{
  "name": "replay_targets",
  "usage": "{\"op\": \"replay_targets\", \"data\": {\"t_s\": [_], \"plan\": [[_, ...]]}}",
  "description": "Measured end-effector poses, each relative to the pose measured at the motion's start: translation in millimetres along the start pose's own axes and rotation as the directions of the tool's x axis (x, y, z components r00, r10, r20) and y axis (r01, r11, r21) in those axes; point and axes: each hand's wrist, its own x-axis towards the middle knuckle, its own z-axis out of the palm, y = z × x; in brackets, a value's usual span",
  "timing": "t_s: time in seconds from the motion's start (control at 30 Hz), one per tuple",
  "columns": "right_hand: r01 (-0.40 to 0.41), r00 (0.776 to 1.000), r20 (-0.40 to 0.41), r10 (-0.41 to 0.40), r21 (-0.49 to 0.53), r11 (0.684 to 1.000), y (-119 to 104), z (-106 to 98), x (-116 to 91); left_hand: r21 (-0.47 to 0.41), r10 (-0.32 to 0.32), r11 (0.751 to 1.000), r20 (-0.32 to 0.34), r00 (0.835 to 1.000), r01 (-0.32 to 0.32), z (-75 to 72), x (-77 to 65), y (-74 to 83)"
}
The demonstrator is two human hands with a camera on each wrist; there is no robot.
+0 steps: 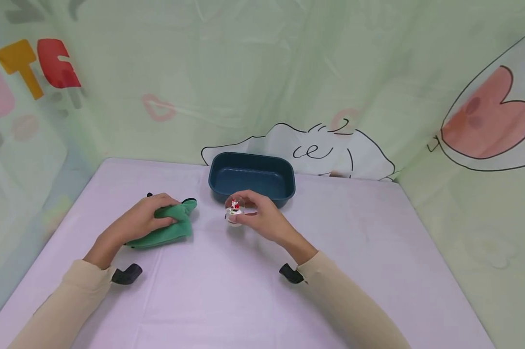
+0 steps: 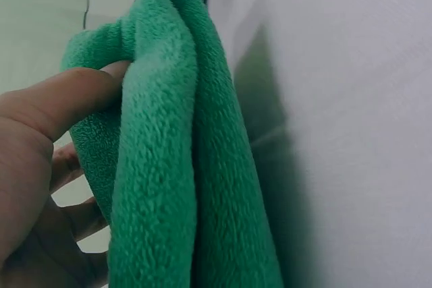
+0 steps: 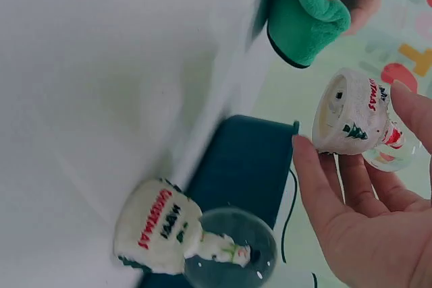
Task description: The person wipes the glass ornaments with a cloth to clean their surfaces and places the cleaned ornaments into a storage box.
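Note:
My left hand (image 1: 151,218) grips a folded green cloth (image 1: 177,225) with dark edging, over the left side of the table. In the left wrist view the thumb presses into the fuzzy fold of the cloth (image 2: 158,139). My right hand (image 1: 262,215) holds a small snow globe (image 1: 234,207) with a red Santa inside, in front of the dark blue bin. Seen from the right wrist, this globe (image 3: 351,116) is tilted, its white lettered base underside showing. A second snow globe (image 3: 165,224), with a snowman figure, stands on the table near the bin; the head view does not show it.
The dark blue rectangular bin (image 1: 253,180) stands at the back middle of the table, close to the printed curtain (image 1: 253,97). A pale lilac cloth (image 1: 210,295) covers the table. Black wrist pieces (image 1: 127,275) jut out at both cuffs.

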Motion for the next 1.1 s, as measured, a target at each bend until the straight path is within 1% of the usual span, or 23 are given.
{"op": "replay_targets", "data": {"t_s": [0.13,0.27,0.37,0.47,0.53,0.63,0.73,0.8,0.93,1.0,1.1], "plan": [[0.000,1.000,-0.028,0.000,-0.009,1.000,-2,-10,-4,-0.091,-0.030,0.996,-0.038,0.999,0.026,-4.2,-1.2,2.9],[-0.009,0.999,-0.045,0.009,-0.012,1.000,-5,-17,-8,-0.206,-0.063,0.977,-0.061,0.996,0.049,-7.7,-0.7,9.3],[-0.020,0.998,-0.055,0.019,-0.017,1.000,-9,-21,-11,-0.266,-0.080,0.962,-0.089,0.993,0.054,-10.3,0.6,15.8],[-0.044,0.996,-0.077,0.042,-0.028,0.999,-14,-25,-14,-0.306,-0.101,0.950,-0.132,0.986,0.056,-13.7,1.9,23.5],[-0.062,0.994,-0.093,0.059,-0.030,0.998,-18,-27,-16,-0.329,-0.118,0.943,-0.167,0.979,0.057,-16.4,3.0,30.0],[-0.078,0.991,-0.111,0.076,-0.011,0.997,-23,-31,-18,-0.362,-0.131,0.931,-0.211,0.969,0.047,-19.6,5.7,39.2],[-0.068,0.991,-0.117,0.069,0.018,0.998,-28,-34,-21,-0.398,-0.123,0.917,-0.248,0.961,0.015,-21.0,9.1,47.0],[-0.050,0.991,-0.121,0.054,0.040,0.998,-32,-36,-23,-0.421,-0.107,0.907,-0.273,0.956,-0.019,-21.4,10.9,51.9],[0.015,0.993,-0.120,-0.005,0.082,0.997,-38,-38,-25,-0.475,-0.070,0.875,-0.315,0.946,-0.093,-21.1,14.5,60.4],[0.047,0.992,-0.121,-0.035,0.097,0.994,-40,-39,-25,-0.502,-0.050,0.855,-0.332,0.942,-0.132,-20.8,16.9,65.0],[0.084,0.989,-0.127,-0.071,0.094,0.992,-43,-39,-25,-0.528,-0.023,0.830,-0.355,0.935,-0.181,-19.9,21.3,72.9]]}}
